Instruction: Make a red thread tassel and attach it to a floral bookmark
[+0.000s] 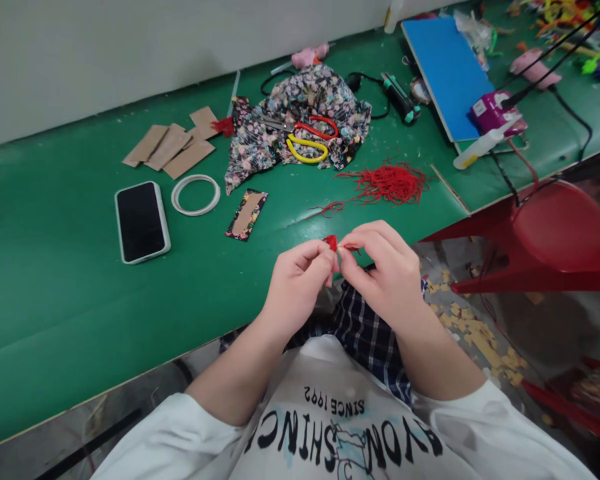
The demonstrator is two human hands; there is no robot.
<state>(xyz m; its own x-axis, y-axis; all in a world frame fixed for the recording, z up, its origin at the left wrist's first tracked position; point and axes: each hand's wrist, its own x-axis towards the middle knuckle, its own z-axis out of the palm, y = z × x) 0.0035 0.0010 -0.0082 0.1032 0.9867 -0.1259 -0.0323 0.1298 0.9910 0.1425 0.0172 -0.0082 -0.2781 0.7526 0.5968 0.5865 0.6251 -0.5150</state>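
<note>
Close together at the table's front edge, both my hands work on a small red piece, which looks like thread or cloth. My left hand pinches it between thumb and fingers. From its right side, my right hand pinches a short red thread. Just beyond my hands lies a loose red thread, leading toward a tangled heap of red threads. A cardboard strip edged with floral cloth lies to the left. Most of the red piece is hidden by my fingers.
On the green table are a phone, a white tape ring, cardboard pieces, and crumpled floral cloth under scissors. A blue board and glue bottle lie right, above a red stool.
</note>
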